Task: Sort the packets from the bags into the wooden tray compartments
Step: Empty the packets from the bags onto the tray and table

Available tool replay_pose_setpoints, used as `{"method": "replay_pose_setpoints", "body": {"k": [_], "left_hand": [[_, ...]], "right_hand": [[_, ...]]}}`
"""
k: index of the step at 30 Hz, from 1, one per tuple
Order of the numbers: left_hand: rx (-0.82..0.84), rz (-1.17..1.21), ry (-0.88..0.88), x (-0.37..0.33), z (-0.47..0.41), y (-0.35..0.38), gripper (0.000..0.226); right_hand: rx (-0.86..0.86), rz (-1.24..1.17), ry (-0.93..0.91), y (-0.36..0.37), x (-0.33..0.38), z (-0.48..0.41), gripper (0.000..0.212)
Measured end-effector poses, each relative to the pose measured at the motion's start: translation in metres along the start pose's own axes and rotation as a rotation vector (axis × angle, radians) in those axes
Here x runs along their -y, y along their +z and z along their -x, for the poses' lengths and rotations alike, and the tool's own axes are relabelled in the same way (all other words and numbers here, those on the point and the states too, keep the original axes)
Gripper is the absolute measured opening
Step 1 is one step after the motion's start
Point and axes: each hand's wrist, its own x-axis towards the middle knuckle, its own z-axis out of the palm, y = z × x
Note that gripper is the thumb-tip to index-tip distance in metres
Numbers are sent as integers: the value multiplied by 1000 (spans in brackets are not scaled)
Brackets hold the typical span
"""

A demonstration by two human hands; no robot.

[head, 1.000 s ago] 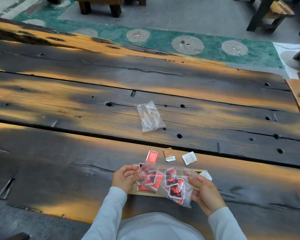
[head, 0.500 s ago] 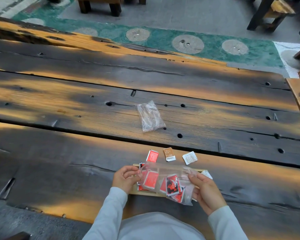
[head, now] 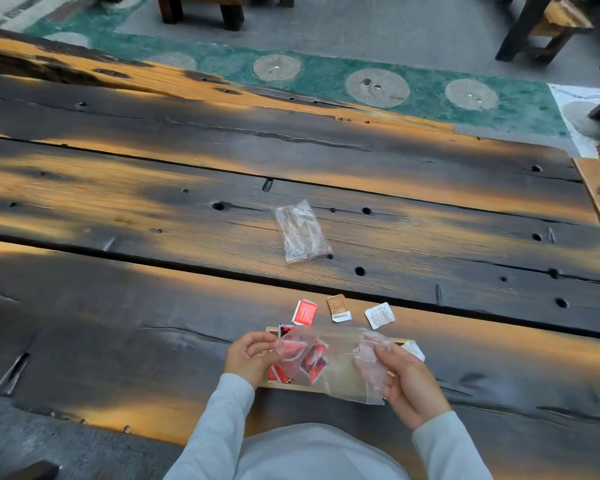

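Pinching the left end of the clear bag (head: 340,375), left hand (head: 250,358) holds it over the wooden tray (head: 295,388) near the table (head: 118,358) front edge, red packets (head: 312,362) bunched inside, right hand (head: 409,386) gripping the right end

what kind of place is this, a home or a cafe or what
Likely a rustic tea house or café seating area: a long table of weathered dark planks, round millstones set into a green floor strip, and heavy wooden benches beyond. Nothing confirms it.
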Motion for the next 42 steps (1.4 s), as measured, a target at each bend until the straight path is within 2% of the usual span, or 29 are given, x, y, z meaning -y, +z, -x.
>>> {"method": "replay_pose_setpoints", "body": {"k": [15, 21, 26, 31, 35, 37, 39, 42], "left_hand": [[1, 32, -2, 0, 2, -2, 22], [6, 52, -2, -2, 4, -2, 21], [9, 75, -11, -2, 6, -3, 23], [45, 83, 6, -7, 6, -4, 25], [88, 158, 58, -17, 10, -1, 26], [114, 231, 84, -24, 13, -1, 39], [158, 242, 79, -30, 13, -1, 64], [342, 240, -63, -37, 15, 1, 82]], "right_hand": [[27, -96, -15, 10, 2, 7, 25], [55, -54, -75, 11, 2, 7, 27], [60, 30, -108, 10, 3, 7, 27], [-123, 310, -249, 2, 3, 4, 25], [-151, 331, -269, -2, 5, 5, 22], [-120, 184, -199, -5, 7, 4, 25], [-81, 38, -147, -7, 9, 3, 31], [-21, -13, -132, -2, 12, 7, 32]]}}
